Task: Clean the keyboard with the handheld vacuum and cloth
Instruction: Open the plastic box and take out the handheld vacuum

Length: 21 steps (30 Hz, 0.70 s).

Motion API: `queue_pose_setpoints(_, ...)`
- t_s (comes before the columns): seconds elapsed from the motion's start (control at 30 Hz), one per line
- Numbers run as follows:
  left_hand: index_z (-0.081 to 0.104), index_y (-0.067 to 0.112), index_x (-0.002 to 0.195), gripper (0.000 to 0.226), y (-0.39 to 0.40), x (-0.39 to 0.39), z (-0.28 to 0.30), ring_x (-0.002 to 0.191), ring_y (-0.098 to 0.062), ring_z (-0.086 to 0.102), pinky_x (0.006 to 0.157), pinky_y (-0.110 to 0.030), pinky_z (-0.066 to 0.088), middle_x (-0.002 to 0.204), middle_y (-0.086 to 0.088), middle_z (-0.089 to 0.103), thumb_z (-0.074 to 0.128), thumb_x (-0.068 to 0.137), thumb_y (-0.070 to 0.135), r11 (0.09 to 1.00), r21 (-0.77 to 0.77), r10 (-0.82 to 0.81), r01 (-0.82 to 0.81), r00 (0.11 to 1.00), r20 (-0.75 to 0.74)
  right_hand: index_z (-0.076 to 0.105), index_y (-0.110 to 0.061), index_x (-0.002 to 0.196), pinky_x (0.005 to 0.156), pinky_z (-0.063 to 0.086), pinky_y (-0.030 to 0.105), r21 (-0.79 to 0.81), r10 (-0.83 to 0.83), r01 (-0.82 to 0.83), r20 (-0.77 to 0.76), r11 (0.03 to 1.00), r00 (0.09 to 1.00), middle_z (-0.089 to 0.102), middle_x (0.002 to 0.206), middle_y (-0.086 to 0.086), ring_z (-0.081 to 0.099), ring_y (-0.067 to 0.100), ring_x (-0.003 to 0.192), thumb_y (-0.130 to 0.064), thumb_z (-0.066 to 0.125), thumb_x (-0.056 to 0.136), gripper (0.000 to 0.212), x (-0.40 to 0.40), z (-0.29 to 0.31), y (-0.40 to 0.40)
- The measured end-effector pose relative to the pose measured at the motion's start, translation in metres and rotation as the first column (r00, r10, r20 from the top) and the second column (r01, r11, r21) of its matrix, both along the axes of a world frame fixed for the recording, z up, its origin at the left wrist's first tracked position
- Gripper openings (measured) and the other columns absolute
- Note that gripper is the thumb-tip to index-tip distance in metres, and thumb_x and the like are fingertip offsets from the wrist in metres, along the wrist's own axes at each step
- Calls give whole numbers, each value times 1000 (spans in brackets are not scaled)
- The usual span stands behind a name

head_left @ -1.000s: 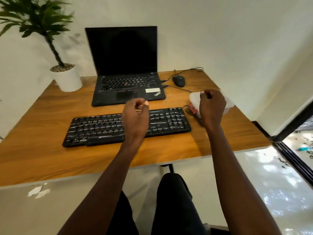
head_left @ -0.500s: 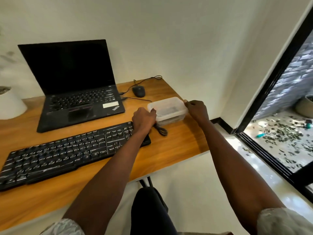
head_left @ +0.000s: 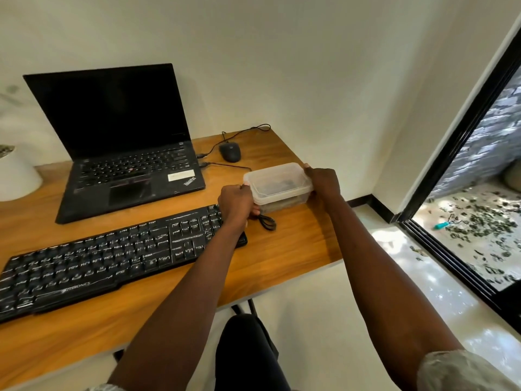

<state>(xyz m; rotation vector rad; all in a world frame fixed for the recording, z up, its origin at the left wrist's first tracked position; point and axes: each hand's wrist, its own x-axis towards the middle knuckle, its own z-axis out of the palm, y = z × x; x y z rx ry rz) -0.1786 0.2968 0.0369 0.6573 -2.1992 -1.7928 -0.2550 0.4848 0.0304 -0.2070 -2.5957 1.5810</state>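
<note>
Head view: a lidded plastic container [head_left: 277, 183] is gripped at both ends by the left hand [head_left: 236, 203] and right hand [head_left: 322, 182], beside the keyboard [head_left: 112, 258] on the tabletop [head_left: 296, 249]. Unlidding it seems required next; vacuum and cloth are not discernible.

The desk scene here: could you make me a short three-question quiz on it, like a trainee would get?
1. True or false: both hands grip the plastic container.
2. Which sits nearest the container: A) plant pot, B) mouse, C) laptop screen?
3. What lies under the left forearm?

Key:
1. True: left hand and right hand hold opposite ends.
2. B.
3. The keyboard.
</note>
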Motion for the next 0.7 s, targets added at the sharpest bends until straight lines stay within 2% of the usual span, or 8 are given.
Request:
queue_pose_setpoints(0.1,66,2,70,22,-3,3,3,34,-16,56,40,-26,47,54,-12,64,58,89,11,998,69,-1,0,1000,15,67,3,101,92,53,45,-121,-27,34,56,992,998,71,102,16,67,31,96,-32,55,97,37,0,-2,1)
queue_pose_setpoints(0.23,67,-2,75,19,-6,-1,4,33,-17,56,40,-27,48,54,-12,63,55,88,5,999,38,10,-11,999,36,66,2,102,90,55,46,-172,-19,37,103,984,994,70,102,16,67,32,95,-30,58,95,33,0,0,1)
queue_pose_setpoints(0.33,66,-2,74,21,-5,-1,5,39,-21,61,49,-33,53,54,-13,65,57,88,12,1000,3,6,-6,1000,19,67,-2,92,86,57,44,-212,-32,40,42,976,999,70,94,14,67,31,90,-32,60,93,32,3,0,2)
queue_pose_setpoints(0.43,63,3,69,32,-4,3,6,42,-19,64,52,-31,54,58,-13,68,71,86,29,998,-61,-9,8,1000,-17,69,1,90,79,56,39,-7,-19,18,-81,1000,997,71,88,12,67,27,82,-43,63,90,44,6,-3,6)
queue_pose_setpoints(0.57,63,1,71,22,-10,-2,6,41,-19,61,55,-35,57,65,-17,68,76,82,15,990,136,-19,19,1000,-3,69,0,92,82,57,38,62,7,1,-127,998,992,71,90,11,68,26,84,-33,63,92,34,7,-4,6)
queue_pose_setpoints(0.63,63,2,83,19,-13,-4,4,44,-19,62,56,-35,57,69,-16,69,75,83,16,992,122,-43,39,999,28,69,1,93,78,53,31,112,12,3,-128,994,992,70,91,11,66,24,83,-32,62,93,33,7,-2,3)
queue_pose_setpoints(0.67,63,3,97,27,-15,-6,4,50,-19,65,57,-35,57,76,-16,70,77,82,21,995,83,-64,60,997,45,69,1,93,76,52,29,129,11,6,-132,992,991,70,91,11,66,23,82,-32,62,93,34,6,-2,2)
queue_pose_setpoints(0.7,58,5,115,48,-16,-8,5,66,-21,68,63,-36,57,92,-16,70,79,79,29,995,13,-99,98,993,62,69,1,92,76,52,29,140,8,11,-135,990,991,70,91,11,66,22,82,-33,62,92,34,6,-2,1)
